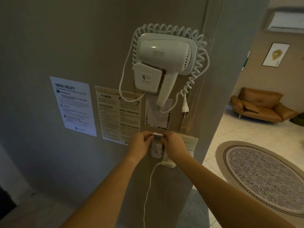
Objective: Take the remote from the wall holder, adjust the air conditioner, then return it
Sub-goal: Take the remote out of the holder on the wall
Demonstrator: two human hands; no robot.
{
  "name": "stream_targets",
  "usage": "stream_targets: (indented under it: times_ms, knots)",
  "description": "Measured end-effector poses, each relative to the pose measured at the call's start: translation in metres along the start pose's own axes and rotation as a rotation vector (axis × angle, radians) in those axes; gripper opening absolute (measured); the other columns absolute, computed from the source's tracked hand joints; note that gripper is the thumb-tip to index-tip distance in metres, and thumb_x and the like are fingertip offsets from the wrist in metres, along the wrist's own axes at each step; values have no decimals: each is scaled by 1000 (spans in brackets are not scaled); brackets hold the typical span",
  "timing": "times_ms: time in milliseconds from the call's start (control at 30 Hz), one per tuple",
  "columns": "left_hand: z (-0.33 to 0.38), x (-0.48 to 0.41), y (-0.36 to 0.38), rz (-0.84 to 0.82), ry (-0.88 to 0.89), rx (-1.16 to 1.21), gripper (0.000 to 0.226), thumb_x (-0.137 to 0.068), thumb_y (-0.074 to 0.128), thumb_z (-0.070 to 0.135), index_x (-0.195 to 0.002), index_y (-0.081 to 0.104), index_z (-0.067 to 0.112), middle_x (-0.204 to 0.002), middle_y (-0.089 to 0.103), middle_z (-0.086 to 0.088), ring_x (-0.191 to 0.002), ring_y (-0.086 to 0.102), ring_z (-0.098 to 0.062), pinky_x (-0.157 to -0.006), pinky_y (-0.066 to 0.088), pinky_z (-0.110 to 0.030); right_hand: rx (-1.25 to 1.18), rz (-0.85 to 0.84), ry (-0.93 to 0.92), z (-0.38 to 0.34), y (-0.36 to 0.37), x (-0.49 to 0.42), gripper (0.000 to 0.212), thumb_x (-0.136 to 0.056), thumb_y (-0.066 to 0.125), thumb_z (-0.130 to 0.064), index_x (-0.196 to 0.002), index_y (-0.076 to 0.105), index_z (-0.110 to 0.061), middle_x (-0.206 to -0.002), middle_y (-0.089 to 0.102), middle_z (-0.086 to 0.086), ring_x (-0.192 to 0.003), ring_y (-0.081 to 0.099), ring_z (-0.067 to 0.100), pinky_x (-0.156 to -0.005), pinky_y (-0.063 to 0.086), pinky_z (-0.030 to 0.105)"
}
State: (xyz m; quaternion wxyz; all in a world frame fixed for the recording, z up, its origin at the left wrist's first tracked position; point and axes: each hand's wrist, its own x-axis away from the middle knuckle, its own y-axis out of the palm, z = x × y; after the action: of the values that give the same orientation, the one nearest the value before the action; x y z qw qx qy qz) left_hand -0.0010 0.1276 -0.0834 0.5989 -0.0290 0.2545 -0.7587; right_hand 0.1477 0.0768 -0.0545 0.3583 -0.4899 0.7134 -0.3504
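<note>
1. Head view shows the white wall holder [156, 153] fixed low on the grey wall [49, 46], with the remote [157, 139] standing upright in it, its top end above the rim.
2. Your left hand [141, 144] pinches the remote's top from the left, fingers closed on it.
3. Your right hand [174, 145] pinches the same end from the right.
4. Just above hang a hair dryer [162, 63] and 3 notices [119, 115].
</note>
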Motion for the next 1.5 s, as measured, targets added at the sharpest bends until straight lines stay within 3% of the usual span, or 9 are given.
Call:
stream_targets:
  times_ms: [233,433,600,700,800,933,1133,1300,1500]
  knots:
    - [2,-2,-4,20,4,91,20,-102,69,18,-119,79,19,-107,80,6,-100,71,-3,-87,53,-18,-77,23,-64,5,-6,4,19,-105,54,-19,-107,73,-14,-95,74,4,-85,69,20,-77,53,30]
    - [11,-4,-10,18,-12,156,15,-101,71,16,-113,79,19,-105,79,8,-103,72,-3,-96,57,-27,-126,39,-94,3,-12,5,22,-107,52,-22,-112,72,-15,-95,73,2,-83,68,19,-72,49,26]
    - [24,-10,-17,87,20,285,16,-99,73,17,-114,78,21,-103,80,11,-99,74,3,-87,56,-17,-230,127,-95,-12,-26,0,20,-108,50,-22,-111,68,-13,-92,69,0,-77,65,16,-61,46,21]
    - [31,-10,-21,95,29,387,16,-99,73,15,-114,78,18,-106,82,3,-103,78,-9,-89,62,-28,-287,151,-116,-17,-36,1,18,-108,51,-24,-110,66,-15,-92,68,0,-79,65,16,-62,48,24]
    - [40,-1,-21,64,-11,500,14,-101,71,11,-114,76,13,-108,82,-6,-100,80,-23,-83,68,-41,-376,142,-128,-17,-43,7,18,-108,53,-24,-113,66,-13,-101,72,3,-90,69,19,-77,57,33]
    - [47,16,-14,16,-26,484,15,-102,69,15,-113,78,20,-106,83,-8,-95,82,-26,-80,68,-47,-503,92,-78,-5,-49,24,20,-107,54,-26,-119,67,-17,-104,72,-3,-97,71,14,-84,62,32]
    - [63,41,0,35,-44,438,11,-101,71,19,-102,80,25,-98,84,-3,-89,82,-21,-74,69,-47,-582,-82,-55,22,-69,62,25,-107,54,-20,-130,66,-19,-103,73,-1,-86,75,10,-62,61,18]
    - [89,59,16,29,-6,452,9,-102,69,17,-105,78,17,-91,82,2,-78,81,-8,-60,66,-25,-588,-143,-85,42,-91,98,32,-108,51,-15,-130,68,-32,-113,76,-1,-92,77,11,-66,64,24]
    - [128,78,45,-61,-21,523,13,-97,76,23,-110,80,21,-102,85,-4,-93,83,-22,-79,68,-44,-638,-71,17,67,-131,130,23,-108,51,-14,-125,67,-11,-111,75,8,-97,76,21,-76,67,35]
